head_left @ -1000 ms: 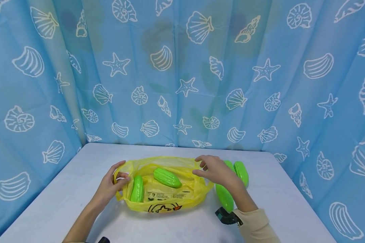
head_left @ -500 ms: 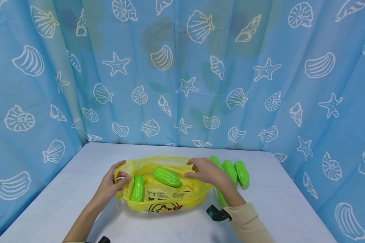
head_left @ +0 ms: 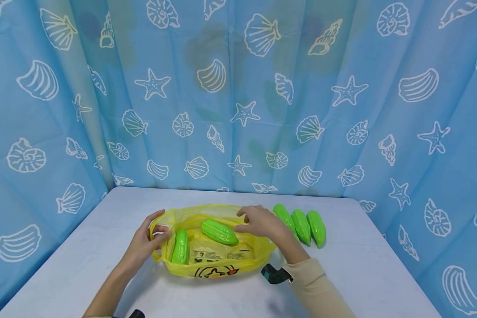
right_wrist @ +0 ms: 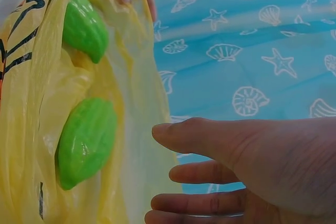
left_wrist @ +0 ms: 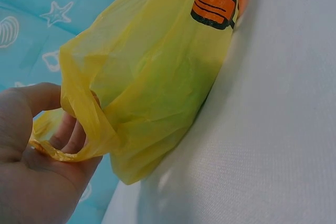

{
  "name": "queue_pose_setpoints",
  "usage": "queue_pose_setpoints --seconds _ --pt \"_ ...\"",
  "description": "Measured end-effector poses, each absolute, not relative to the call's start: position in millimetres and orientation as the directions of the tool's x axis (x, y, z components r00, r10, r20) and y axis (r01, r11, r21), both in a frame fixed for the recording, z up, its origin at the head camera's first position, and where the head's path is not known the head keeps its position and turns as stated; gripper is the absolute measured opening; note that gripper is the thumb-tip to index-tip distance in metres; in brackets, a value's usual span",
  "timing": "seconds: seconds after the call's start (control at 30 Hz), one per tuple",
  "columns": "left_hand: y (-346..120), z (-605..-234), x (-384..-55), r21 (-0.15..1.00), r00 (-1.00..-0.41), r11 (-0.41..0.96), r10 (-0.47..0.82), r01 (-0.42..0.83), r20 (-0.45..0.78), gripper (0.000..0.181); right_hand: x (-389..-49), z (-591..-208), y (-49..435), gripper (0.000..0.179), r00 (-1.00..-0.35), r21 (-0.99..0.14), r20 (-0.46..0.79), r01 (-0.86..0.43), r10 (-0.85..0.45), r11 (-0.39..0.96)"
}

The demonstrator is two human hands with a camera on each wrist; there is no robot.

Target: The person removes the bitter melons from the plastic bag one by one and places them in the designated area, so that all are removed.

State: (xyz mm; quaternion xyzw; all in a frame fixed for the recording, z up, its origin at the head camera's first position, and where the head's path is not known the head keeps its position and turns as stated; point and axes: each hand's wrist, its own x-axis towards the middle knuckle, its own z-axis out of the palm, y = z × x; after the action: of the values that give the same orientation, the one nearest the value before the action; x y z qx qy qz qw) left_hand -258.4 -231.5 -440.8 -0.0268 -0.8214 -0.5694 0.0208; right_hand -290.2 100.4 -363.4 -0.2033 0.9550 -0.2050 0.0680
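Behind the yellow bag [head_left: 178, 269] hangs a blue shell-patterned curtain [head_left: 206, 110], and under it spreads the white bench [head_left: 218, 302]. The bag sits with its mouth spread towards the person; handling the gourds at that mouth calls, I judge, for a steady rim, since film this thin could sag inward and snag the fingers. The left hand [head_left: 142, 242], at the bag's left end, does the steadying: its fingers and thumb curl round the rim and handle, grasping the film. A light outward pull there would probably serve better than a hard one, which could drag the whole bag. The right hand [head_left: 259, 222] is over the bag's right end, empty, fingers loosely bent and thumb apart from them; whether it brushes the film I cannot tell. Best to pass it well inside the rim and take a gourd round its middle, as the glossy skin may slip. Inside the bag, one green gourd [head_left: 219, 232] lies aslant near the back wall, close to the right thumb, and another green gourd [head_left: 180, 247] stands along the left wall. Three more gourds [head_left: 301, 226] lie side by side, right of the bag.
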Motion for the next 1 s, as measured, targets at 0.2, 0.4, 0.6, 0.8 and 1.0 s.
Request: queue_pose_setpoints --seconds 0.2,0.4,0.6,0.8,1.0 --pt "-231 -441 -259 0.933 -0.998 0.353 0.015 0.062 0.061 0.072 -294 -367 93 0.049 -0.907 -0.417 -0.066 -0.353 -0.415 0.838" --pt "-230 -441 -258 0.932 -0.998 0.358 0.008 0.056 0.056 0.071 -297 -368 86 0.05 -0.896 -0.42 -0.076 -0.369 -0.437 0.829" --pt "-230 -441 -258 0.931 -0.998 0.359 0.014 0.065 0.065 0.071 -302 -371 80 0.051 -0.887 -0.394 -0.088 -0.387 -0.454 0.834" --pt "-230 -441 -257 0.929 -0.998 0.364 0.013 0.069 0.068 0.07 -306 -374 74 0.05 -0.882 -0.387 -0.096 -0.394 -0.462 0.833" --pt "-229 -440 -257 0.928 -0.998 0.367 0.007 0.06 0.062 0.071 -308 -377 67 0.048 -0.874 -0.378 -0.1 -0.409 -0.475 0.831"
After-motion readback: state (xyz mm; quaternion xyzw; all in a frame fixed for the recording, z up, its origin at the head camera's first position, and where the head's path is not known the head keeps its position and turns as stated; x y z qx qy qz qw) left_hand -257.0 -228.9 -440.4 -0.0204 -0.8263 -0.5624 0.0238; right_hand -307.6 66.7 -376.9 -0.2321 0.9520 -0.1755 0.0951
